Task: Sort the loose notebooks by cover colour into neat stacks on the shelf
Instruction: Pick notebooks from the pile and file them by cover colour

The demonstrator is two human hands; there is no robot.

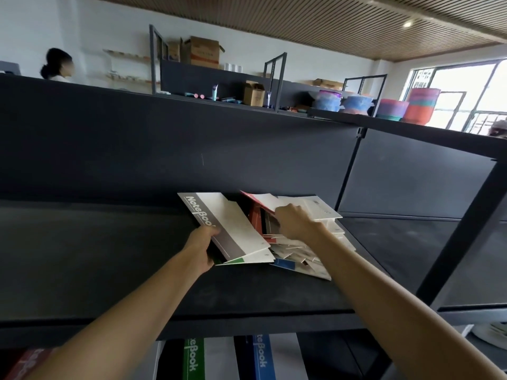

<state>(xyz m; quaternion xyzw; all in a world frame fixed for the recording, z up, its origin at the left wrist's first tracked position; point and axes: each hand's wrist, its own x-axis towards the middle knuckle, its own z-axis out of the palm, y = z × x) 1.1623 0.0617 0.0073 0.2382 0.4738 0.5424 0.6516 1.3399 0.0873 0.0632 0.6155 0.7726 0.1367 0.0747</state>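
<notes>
– Grey covers, how many?
– One grey notebook [222,226], centre frame. One green notebook [233,261] edge showing under it. Loose pile [296,253] to its right: one red notebook [253,215], one blue notebook [285,264], one white-faced notebook [315,208] on top. The rest overlap, can't count.
– Hands?
– Left hand [204,246]: thumb on the grey band, fingers wrapped under, gripping grey and green together at their left edge. Right hand [295,222]: back to camera, fingers curled over the white-faced notebook's near edge, fingertips hidden.
– Pile vs hands?
– Pile lies on the black shelf [109,256], under and below the right hand, and touches the right side of the left hand's bunch. Hands near each other, not touching.
– Rest?
– Lower shelf, bottom of frame: three covers, one lower red cover [27,363], one lower green cover [193,360], one lower blue cover [262,357]. Upper right: coloured tubs [391,108] in four stacks. Upper centre: cardboard boxes [204,52], at least three. One person [57,64], upper left.
</notes>
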